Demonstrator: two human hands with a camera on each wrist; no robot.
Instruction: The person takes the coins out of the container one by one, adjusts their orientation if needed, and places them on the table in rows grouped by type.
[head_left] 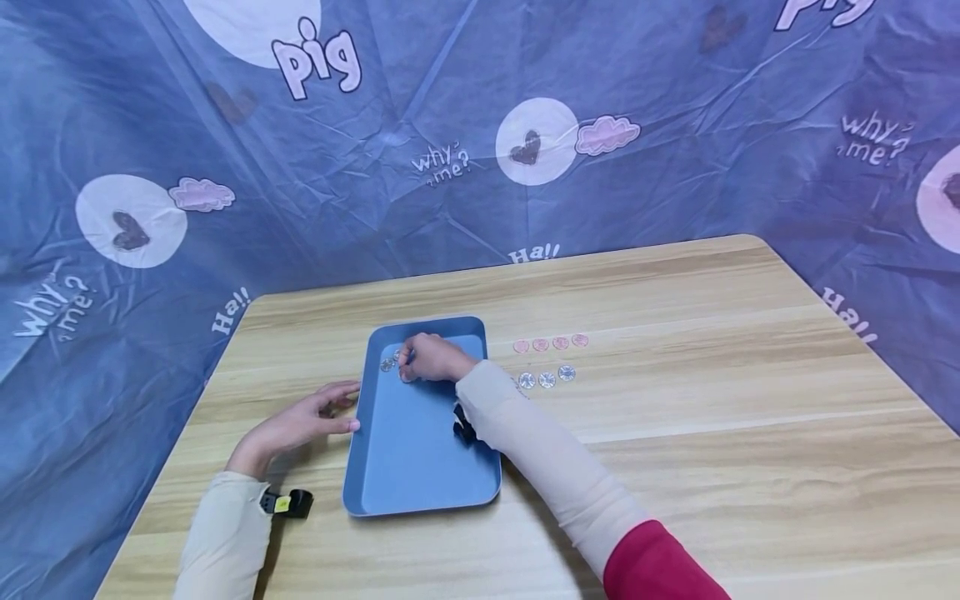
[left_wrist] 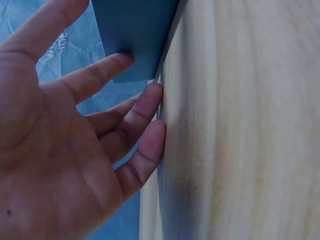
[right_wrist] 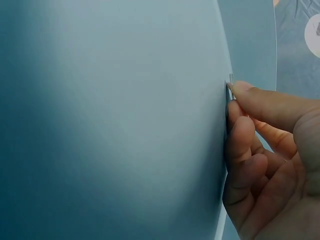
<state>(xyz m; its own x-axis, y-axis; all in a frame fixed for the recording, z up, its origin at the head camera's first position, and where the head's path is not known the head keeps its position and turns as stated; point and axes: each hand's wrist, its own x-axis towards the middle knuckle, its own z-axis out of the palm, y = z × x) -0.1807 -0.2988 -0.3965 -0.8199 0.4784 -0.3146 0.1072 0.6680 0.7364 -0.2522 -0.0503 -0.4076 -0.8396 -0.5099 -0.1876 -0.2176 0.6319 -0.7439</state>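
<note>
A blue rectangular tray lies on the table. Inside its far end, my right hand pinches a small round disc between thumb and forefinger. That disc shows almost edge-on in the right wrist view, down by the tray floor, so its face cannot be read. Just left of these fingertips, small dark-patterned discs lie in the tray, partly covered by the hand. My left hand is at the tray's left side, fingers spread and loosely bent. In the left wrist view one fingertip touches the tray's outer wall.
Right of the tray, a row of several pink discs lies on the wooden table. Nearer me is a row of silvery discs, its left end partly hidden by my right sleeve. A blue printed cloth hangs behind the table.
</note>
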